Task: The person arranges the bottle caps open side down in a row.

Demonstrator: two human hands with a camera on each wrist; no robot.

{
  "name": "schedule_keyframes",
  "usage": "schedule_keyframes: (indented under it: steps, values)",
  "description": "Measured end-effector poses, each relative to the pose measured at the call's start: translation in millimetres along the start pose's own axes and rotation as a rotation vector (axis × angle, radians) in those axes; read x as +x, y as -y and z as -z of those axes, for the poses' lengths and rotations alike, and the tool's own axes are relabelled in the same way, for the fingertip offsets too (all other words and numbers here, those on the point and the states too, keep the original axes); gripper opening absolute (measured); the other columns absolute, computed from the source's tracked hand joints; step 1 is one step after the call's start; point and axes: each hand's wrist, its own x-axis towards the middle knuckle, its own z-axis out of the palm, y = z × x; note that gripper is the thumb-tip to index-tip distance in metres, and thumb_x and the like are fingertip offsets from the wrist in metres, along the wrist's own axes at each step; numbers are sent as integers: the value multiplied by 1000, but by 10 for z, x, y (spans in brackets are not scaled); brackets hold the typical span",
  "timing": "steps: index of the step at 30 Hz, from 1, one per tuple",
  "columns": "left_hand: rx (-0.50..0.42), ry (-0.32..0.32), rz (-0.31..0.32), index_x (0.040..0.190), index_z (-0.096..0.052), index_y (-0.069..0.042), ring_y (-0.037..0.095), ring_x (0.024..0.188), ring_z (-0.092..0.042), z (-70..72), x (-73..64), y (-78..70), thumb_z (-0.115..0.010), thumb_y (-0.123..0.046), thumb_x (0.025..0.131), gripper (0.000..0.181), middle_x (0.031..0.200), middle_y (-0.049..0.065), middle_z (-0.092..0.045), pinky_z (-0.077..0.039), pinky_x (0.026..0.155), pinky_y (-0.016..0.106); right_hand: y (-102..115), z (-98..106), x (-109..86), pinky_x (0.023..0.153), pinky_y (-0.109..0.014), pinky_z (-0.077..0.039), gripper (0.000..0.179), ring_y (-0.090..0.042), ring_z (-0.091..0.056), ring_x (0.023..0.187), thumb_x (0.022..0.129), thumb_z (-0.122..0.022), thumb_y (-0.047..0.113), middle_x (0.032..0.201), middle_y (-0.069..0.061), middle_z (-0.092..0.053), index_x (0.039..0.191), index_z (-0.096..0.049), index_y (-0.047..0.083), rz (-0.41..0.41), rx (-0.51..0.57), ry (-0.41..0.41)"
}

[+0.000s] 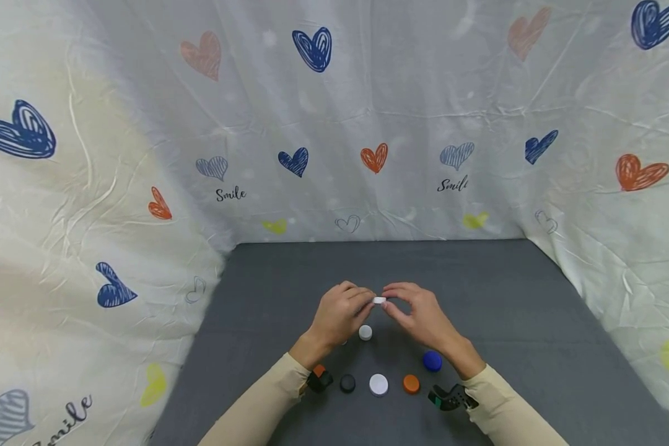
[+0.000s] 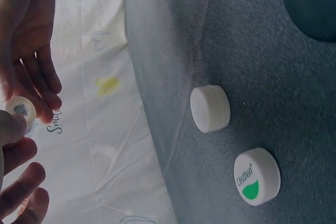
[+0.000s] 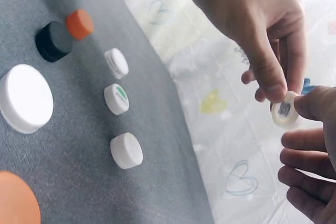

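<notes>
Above the table, a small white bottle cap (image 1: 379, 300) with a dark printed mark on its face is held between both hands. My left hand (image 1: 341, 313) pinches it by one edge; the thumb overlaps the cap (image 3: 284, 109) in the right wrist view. From the other side my right hand (image 1: 420, 314) pinches its opposite edge between thumb and fingers. Below the hands, a plain white cap (image 2: 210, 108) and a white cap with a green print (image 2: 257, 177) rest on the table. Another white cap (image 3: 116, 63) shows beyond them in the right wrist view.
On the grey tabletop (image 1: 290, 266) nearer me are a black cap (image 1: 347, 383), a large white cap (image 1: 378, 384), an orange cap (image 1: 411, 384) and a blue cap (image 1: 432, 360). A second orange cap (image 3: 80, 23) lies past the black one. A heart-printed cloth (image 1: 401, 80) surrounds the table.
</notes>
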Motion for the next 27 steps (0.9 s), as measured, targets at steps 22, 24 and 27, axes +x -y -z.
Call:
schedule_keyframes:
  steps: [22, 24, 27]
  values:
    - [-718, 229, 566, 96, -79, -21, 6, 74, -69, 9, -4, 34, -74, -29, 91, 11, 86, -9, -75, -57, 66, 21, -73, -31, 15, 91, -43, -54, 52, -23, -61, 114, 75, -88, 12, 122, -5, -68, 124, -71, 11, 315, -68, -99]
    - [-732, 259, 592, 97, -79, -21, 4, 75, -69, 2, -6, 33, -73, -31, 92, 12, 87, -10, -75, -57, 68, 22, -71, -49, 12, 90, -42, -55, 50, -23, -62, 112, 75, -88, 12, 121, -5, -68, 123, -72, 11, 334, -71, -101]
    - [-727, 280, 597, 98, -79, -21, 2, 76, -68, -7, -6, 35, -72, -33, 93, 15, 88, -10, -75, -57, 69, 22, -62, -62, 12, 89, -42, -55, 46, -23, -62, 111, 77, -87, 13, 119, -5, -68, 121, -72, 11, 346, -70, -102]
